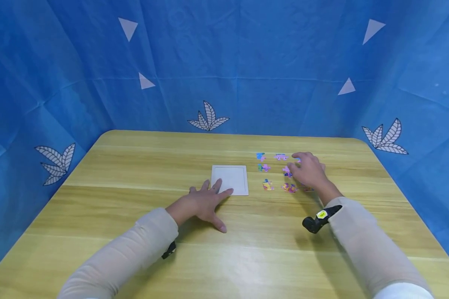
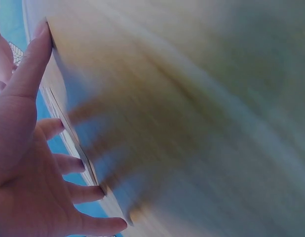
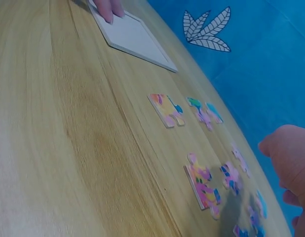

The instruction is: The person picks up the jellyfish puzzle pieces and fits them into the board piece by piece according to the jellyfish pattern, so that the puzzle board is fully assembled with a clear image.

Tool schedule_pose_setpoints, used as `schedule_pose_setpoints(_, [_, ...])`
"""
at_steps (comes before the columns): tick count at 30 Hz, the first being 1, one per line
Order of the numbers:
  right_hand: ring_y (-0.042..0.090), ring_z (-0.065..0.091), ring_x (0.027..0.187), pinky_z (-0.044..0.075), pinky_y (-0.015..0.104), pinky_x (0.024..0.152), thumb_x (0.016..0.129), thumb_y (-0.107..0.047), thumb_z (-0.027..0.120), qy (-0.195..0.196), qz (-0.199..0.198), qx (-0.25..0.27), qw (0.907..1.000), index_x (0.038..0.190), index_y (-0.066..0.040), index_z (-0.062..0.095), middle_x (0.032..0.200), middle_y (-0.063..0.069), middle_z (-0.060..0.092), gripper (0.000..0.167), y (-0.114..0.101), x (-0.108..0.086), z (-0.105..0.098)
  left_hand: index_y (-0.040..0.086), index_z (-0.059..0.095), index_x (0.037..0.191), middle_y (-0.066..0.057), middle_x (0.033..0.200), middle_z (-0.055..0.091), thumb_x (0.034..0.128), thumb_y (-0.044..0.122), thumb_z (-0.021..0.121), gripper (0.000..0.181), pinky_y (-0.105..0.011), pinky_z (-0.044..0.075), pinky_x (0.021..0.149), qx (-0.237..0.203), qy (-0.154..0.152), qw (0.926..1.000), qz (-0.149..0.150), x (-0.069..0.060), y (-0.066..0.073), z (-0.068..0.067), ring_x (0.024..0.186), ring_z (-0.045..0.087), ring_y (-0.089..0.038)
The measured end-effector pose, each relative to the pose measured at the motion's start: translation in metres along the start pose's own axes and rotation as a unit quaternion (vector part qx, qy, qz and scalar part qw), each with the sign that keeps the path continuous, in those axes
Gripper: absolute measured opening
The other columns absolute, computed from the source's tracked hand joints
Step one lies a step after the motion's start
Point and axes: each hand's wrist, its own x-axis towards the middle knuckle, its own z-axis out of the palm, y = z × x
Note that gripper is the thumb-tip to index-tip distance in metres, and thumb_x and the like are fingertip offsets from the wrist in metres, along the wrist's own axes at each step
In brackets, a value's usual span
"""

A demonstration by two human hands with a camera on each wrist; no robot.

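Note:
My left hand (image 1: 205, 203) lies with fingers spread, its fingertips over the lower left part of a square white puzzle tray (image 1: 236, 176). In the left wrist view the fingers (image 2: 76, 191) are straight, and nothing is gripped. My right hand (image 1: 309, 169) hovers among several colourful jigsaw pieces, fingers loosely bent. Near its thumb is a pink and blue piece (image 1: 287, 171); a pink piece with eyes (image 1: 281, 157) lies farther left. The hand partly covers the rightmost pieces. The right wrist view shows a yellow-edged piece (image 3: 165, 108) and a pink-orange piece (image 3: 202, 185) flat on the wood.
The pieces lie spaced apart in rough rows to the right of the tray. A light wooden table (image 1: 239, 257) carries everything. Blue cloth (image 1: 247, 54) with white leaf and triangle prints stands around its back and sides.

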Motion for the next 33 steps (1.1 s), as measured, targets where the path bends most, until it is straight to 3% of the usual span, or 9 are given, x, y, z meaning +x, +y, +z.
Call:
schedule_pose_setpoints(13, [0.046,0.032,0.129,0.026,0.062,0.091,0.095,-0.029,0.05,-0.015,-0.007,0.002,0.9999,0.136,-0.004,0.047,0.142,0.026,0.038,0.048,-0.011,0.011,0.007,0.031,0.011,0.152,-0.01,0.159,-0.002,0.0592,0.069,0.074,0.118,-0.071,0.019,0.101,-0.01,0.0,0.9999,-0.007,-0.001,0.002,-0.003,0.143,0.003,-0.043])
schedule_pose_setpoints(33, [0.043,0.041,0.121,0.024,0.063,0.092,0.095,-0.035,0.051,-0.058,-0.043,-0.049,0.9962,0.133,-0.005,0.05,0.131,0.023,0.047,0.048,-0.018,0.032,0.016,0.03,0.013,0.152,-0.01,0.159,-0.001,0.0582,0.067,0.075,0.119,-0.071,0.021,0.1,-0.014,0.003,0.9999,-0.001,0.0,0.002,-0.003,0.142,0.004,-0.045])
